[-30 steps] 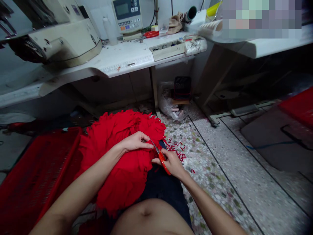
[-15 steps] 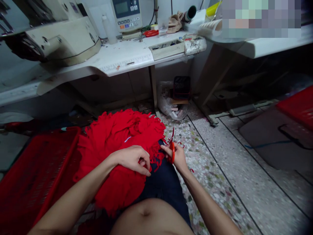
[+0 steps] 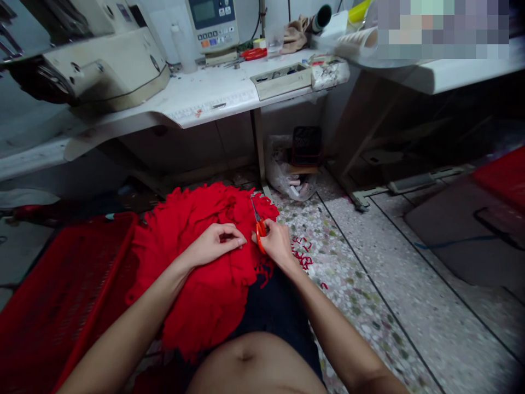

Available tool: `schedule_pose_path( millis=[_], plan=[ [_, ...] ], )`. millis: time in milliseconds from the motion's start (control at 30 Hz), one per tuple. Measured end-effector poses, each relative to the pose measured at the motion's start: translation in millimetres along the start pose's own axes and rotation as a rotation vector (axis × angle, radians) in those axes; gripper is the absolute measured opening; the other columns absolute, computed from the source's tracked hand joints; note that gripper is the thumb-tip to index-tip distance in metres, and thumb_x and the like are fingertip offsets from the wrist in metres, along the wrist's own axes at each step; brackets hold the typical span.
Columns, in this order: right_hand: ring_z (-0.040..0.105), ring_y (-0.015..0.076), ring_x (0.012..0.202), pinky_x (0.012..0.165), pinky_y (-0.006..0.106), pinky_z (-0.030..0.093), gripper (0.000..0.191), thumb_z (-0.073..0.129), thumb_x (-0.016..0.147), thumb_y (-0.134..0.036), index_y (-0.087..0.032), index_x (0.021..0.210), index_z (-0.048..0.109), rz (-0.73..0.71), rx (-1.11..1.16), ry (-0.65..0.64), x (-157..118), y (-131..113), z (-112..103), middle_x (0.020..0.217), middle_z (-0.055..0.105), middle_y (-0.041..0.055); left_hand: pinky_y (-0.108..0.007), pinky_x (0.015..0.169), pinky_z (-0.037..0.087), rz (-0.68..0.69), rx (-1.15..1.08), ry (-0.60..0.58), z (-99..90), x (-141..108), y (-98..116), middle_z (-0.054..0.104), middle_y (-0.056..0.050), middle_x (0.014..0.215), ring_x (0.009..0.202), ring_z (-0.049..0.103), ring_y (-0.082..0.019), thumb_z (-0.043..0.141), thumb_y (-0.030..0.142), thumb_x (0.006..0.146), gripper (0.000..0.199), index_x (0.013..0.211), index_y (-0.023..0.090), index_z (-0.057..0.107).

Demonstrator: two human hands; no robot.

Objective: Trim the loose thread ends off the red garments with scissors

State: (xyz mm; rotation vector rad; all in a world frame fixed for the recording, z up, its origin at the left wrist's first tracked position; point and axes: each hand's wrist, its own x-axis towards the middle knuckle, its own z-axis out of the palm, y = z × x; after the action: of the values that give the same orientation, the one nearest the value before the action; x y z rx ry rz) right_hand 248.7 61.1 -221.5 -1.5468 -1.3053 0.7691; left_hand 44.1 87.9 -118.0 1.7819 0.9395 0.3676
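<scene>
Right hand [image 3: 278,244] grips orange-handled scissors [image 3: 258,232], blades angled away toward upper left, just beside the left hand [image 3: 215,245], bunching heaped red cloth [image 3: 209,306] at lower center.

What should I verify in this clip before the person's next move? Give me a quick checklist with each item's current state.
1. Orange-handled steel scissors held in the right hand: ok, firmly in the grip.
2. Left hand on the red knit fabric: ok, in contact with the pile.
3. Left hand apart from the blades: ok, a visible gap separates them.
4. Blades open or closed: cannot tell, they are too thin and small in view.
5. Red fabric scraps on the speckled terrazzo floor: not ok, they lie scattered beside the person's legs.
6. Red plastic crate beside the fabric: ok, it stands at the person's left.
</scene>
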Motion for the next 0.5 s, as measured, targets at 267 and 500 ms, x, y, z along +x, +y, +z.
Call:
schedule_pose_path(
  millis=[267,500],
  plan=[
    [0.057,0.0138,0.047,0.048,0.028,0.048,0.044,0.079,0.075,-0.055,-0.023,0.075,0.049,0.145,0.488,0.022,-35,6,-5,0.077,0.071,0.0035,-0.030,0.088,0.051,0.040,0.128,-0.024,1.1,32,-7,0.075,-0.010,0.109,0.099,0.070,-0.022,0.066,0.033,0.091,0.030,0.114,0.014,0.072],
    [0.058,0.0120,0.047,0.046,0.026,0.048,0.041,0.089,0.071,-0.043,-0.020,0.075,0.055,0.228,0.680,0.056,-63,-5,-15,0.082,0.074,0.0056,-0.025,0.079,0.045,0.199,0.457,-0.238,24.3,39,-7,0.073,-0.007,0.092,0.085,0.066,-0.018,0.064,0.026,0.093,0.015,0.092,0.015,0.075]
  ],
)
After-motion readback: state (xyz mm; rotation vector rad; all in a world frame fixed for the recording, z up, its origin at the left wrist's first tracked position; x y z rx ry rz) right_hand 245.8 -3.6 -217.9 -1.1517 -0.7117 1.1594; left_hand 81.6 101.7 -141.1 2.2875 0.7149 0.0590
